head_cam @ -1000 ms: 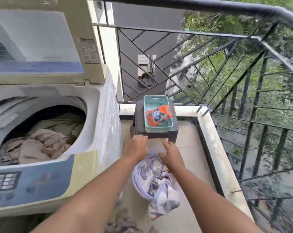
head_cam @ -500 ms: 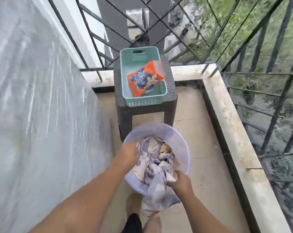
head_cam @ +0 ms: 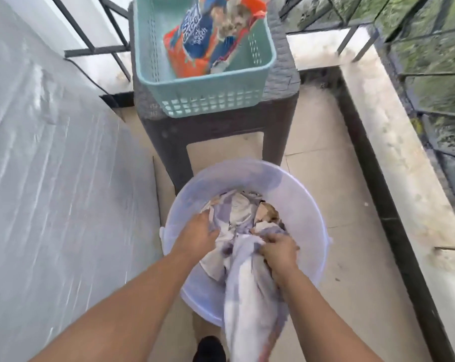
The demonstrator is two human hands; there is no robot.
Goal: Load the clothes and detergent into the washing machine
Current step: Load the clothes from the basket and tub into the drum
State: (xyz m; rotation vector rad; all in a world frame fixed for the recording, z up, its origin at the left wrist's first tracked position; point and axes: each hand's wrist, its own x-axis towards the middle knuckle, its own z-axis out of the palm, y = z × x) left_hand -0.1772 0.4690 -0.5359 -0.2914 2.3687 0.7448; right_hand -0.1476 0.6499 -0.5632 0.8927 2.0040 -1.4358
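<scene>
Down on the balcony floor (head_cam: 325,178), both hands work a pale lilac tub (head_cam: 307,205) of clothes (head_cam: 236,218): L hand (head_cam: 199,232) fingers curl into the pile, R hand (head_cam: 278,250) fingers clench a white-and-lilac cloth (head_cam: 247,296) that trails over the tub's near rim. Orange-blue detergent pack (head_cam: 202,40) lies in a teal basket (head_cam: 208,103) at the near edge of a dark desk (head_cam: 221,126), just beyond the tub. Washing machine (head_cam: 51,192) wall runs along the left.
</scene>
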